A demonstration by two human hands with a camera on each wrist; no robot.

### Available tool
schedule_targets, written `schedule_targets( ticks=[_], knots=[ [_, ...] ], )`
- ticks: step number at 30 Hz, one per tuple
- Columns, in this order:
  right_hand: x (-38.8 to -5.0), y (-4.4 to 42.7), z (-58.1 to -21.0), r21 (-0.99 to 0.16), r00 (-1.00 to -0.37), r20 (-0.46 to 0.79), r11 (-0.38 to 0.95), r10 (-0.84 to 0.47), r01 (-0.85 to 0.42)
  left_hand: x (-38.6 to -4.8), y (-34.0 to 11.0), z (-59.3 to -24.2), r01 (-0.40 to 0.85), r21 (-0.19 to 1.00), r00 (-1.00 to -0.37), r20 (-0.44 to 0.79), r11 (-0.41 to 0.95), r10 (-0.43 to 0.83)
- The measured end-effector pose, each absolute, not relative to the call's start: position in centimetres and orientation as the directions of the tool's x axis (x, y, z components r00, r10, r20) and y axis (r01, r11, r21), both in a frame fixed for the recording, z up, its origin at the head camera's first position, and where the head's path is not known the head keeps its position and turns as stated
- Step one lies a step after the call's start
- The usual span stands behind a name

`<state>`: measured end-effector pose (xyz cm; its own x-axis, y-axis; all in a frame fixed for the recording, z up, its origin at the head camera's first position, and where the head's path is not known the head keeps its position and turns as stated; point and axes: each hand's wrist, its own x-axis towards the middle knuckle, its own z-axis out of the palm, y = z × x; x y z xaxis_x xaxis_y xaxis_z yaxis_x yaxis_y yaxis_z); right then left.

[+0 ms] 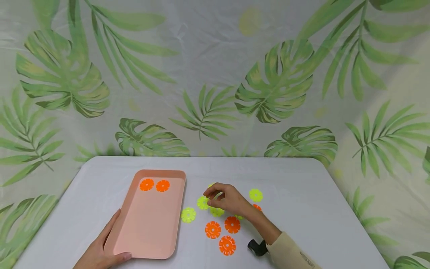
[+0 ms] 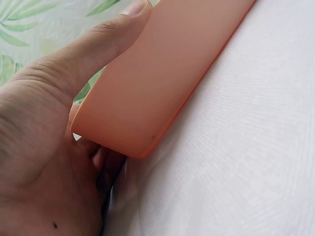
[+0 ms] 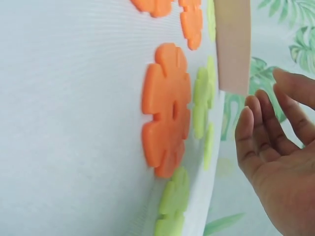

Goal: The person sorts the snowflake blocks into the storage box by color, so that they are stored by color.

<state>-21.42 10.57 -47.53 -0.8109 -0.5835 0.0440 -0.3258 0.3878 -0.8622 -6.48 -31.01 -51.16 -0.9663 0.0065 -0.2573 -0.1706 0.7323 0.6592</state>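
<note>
A shallow pink tray (image 1: 147, 224) lies on the left of the table. My left hand (image 1: 99, 248) grips its near left corner, the thumb along the near side and the fingers along the left side. Inside, at the far end, are two orange notched discs (image 1: 162, 183). My right hand (image 1: 231, 198) hovers over the loose discs with loosely bent fingers; in the right wrist view nothing is between them. Below and around it lie several yellow-green discs (image 1: 188, 215) and several orange discs (image 1: 213, 229). The hand and forearm partly hide some of these.
A white cloth covers the table (image 1: 302, 209). A black object (image 1: 256, 247) shows beside the right sleeve, probably part of the wrist-worn gear. One yellow-green disc (image 1: 256, 195) lies farther right. Behind the table's far edge hangs a leaf-patterned curtain (image 1: 208, 74).
</note>
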Motion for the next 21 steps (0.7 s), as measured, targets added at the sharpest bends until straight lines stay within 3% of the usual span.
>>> schedule_targets(
  ticks=[10, 21],
  knots=[
    [-20.6, 11.0, -48.2, -0.879, -0.777, -0.016, 0.379, -0.629, -0.289, -6.7, -31.0, -51.1, -0.197, 0.653, -0.956, -0.292, 0.731, 0.003],
    [-19.9, 11.6, -48.8, -0.891, -0.763, -0.088, 0.393, -0.641, -0.228, -6.3, -31.0, -51.2, -0.158, 0.676, -0.971, -0.240, 0.719, 0.013]
  ],
)
